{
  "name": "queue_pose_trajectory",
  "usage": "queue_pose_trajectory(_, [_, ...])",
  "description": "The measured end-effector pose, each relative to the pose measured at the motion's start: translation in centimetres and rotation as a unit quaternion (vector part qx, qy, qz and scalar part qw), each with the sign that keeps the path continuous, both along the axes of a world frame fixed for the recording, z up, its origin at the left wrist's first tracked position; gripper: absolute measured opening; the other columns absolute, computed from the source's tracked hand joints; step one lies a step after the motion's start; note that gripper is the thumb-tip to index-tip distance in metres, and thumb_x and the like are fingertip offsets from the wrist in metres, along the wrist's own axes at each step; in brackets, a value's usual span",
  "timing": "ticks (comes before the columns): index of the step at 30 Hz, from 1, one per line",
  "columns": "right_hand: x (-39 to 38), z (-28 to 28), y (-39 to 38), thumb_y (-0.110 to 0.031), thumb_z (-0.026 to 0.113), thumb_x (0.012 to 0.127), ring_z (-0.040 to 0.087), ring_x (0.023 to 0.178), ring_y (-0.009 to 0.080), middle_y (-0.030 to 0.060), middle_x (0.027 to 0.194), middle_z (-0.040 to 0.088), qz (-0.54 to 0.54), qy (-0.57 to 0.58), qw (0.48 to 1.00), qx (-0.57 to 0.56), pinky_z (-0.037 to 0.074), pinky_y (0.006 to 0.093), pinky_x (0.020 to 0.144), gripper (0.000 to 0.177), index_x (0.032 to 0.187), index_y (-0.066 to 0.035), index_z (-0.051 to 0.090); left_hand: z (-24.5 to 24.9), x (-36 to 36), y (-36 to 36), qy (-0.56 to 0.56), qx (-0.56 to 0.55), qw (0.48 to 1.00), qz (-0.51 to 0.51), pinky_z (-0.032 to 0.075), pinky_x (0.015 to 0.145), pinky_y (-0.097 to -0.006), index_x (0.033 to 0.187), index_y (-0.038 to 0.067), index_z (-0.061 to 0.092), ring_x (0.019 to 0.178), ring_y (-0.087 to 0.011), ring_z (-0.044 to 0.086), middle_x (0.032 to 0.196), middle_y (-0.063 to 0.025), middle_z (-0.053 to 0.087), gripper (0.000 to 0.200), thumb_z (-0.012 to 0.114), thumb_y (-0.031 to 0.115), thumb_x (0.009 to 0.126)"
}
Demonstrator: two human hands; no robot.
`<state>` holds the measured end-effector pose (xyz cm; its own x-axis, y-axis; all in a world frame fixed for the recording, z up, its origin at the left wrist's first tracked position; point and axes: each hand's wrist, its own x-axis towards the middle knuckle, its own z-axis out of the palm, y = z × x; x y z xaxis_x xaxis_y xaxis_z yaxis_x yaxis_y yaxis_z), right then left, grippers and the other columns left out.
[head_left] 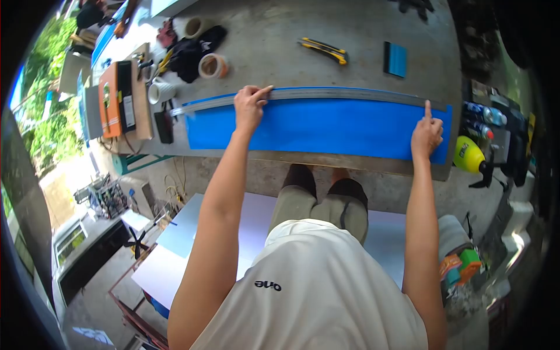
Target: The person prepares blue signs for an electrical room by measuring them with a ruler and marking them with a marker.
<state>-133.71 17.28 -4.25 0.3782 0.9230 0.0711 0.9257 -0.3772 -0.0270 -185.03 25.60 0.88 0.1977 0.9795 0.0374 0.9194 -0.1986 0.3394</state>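
Note:
A long blue sheet (332, 125) lies along the near edge of the grey worktable. Across its far edge runs a long metal ruler (344, 94). My left hand (251, 109) rests on the ruler left of its middle, most fingers curled in and one digit stretching right along the metal. At the right end, my right hand (427, 135) lies over the sheet, its index finger extended onto the ruler and its other fingers folded. A yellow-and-black utility knife (324, 50) and a blue squeegee (395, 59) lie beyond the ruler, apart from both hands.
On the table's left stand a white mug (161, 91), a tape roll (213, 66), dark cloth (189, 55) and an orange-and-black case (118, 98). A yellow-green spray bottle (469, 153) is off the right edge. Pale sheets (169, 271) lie behind my legs.

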Motion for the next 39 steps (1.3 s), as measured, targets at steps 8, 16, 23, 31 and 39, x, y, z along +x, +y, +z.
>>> queue_pose_trajectory(8, [1.1,-0.9,0.1,-0.020,0.056,0.104,0.058,0.099,0.0300,0.0082,0.108,0.054,0.004,-0.004,1.000,-0.028,0.049,0.0497,0.085,0.060,0.158,-0.041,0.040,-0.9,-0.8,-0.4,-0.022,0.009,0.999,0.041,0.041,0.100,-0.0426,0.116,0.028,0.077,0.111,-0.0240,0.058,0.108,-0.0001,0.065,0.043,0.076,0.006,0.079])
queue_pose_trajectory(16, [0.5,2.1,1.2,-0.020,0.057,0.104,0.063,0.090,0.0319,0.0114,0.107,0.054,0.006,0.062,0.997,-0.035,0.054,0.0443,0.079,0.057,0.158,-0.033,0.042,-1.3,-1.2,-0.1,-0.052,-0.004,0.998,0.025,0.040,0.100,-0.0427,0.112,0.027,0.078,0.113,-0.0240,0.058,0.108,0.0002,0.066,0.039,0.076,0.006,0.079])
queue_pose_trajectory(23, [1.2,2.1,2.4,-0.022,0.063,0.102,0.065,0.087,0.0281,0.0086,0.101,0.057,0.057,0.131,0.990,0.016,0.054,0.0433,0.077,0.043,0.143,-0.031,0.061,-0.9,-1.3,0.0,-0.060,-0.007,0.998,0.017,0.041,0.100,-0.0433,0.113,0.027,0.078,0.111,-0.0247,0.058,0.108,-0.0002,0.065,0.037,0.075,0.007,0.081])
queue_pose_trajectory(31, [0.6,2.2,2.2,-0.022,0.066,0.100,0.065,0.085,0.0267,0.0062,0.099,0.058,0.023,0.124,0.992,0.026,0.054,0.0415,0.075,0.038,0.137,-0.033,0.067,-0.7,-1.2,0.1,-0.056,-0.010,0.998,0.013,0.043,0.099,-0.0414,0.114,0.024,0.078,0.110,-0.0248,0.059,0.109,-0.0012,0.066,0.038,0.076,0.007,0.081])
queue_pose_trajectory(39, [-2.7,4.1,4.6,-0.011,0.064,0.099,0.066,0.086,0.0268,0.0114,0.105,0.059,-0.006,0.176,0.980,0.090,0.054,0.0406,0.076,0.043,0.141,-0.014,0.059,-0.1,-1.1,0.0,-0.071,-0.031,0.997,0.029,0.042,0.103,-0.0429,0.116,0.024,0.077,0.112,-0.0254,0.058,0.112,-0.0018,0.065,0.040,0.076,0.006,0.080])
